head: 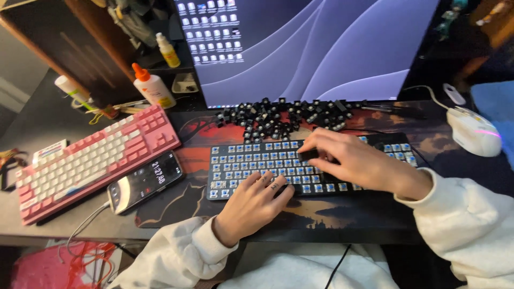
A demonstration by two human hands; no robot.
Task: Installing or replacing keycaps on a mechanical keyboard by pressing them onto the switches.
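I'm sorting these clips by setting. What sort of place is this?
Probably a home computer desk. A large monitor stands at the back, a white mouse lies to the right, and both hands work on a black keyboard stripped of its keycaps, with a pink keyboard beside it.

My left hand point(256, 200) comes up from the near edge of the desk, palm down, wrist straight, fingers loosely spread and curled at the tips. My right hand point(356, 159) reaches in from the right edge, forearm angled across, palm down, fingers pinched together at the tips. Both arms wear loose white sleeves bunched at the wrists. The hands are near each other, not touching.
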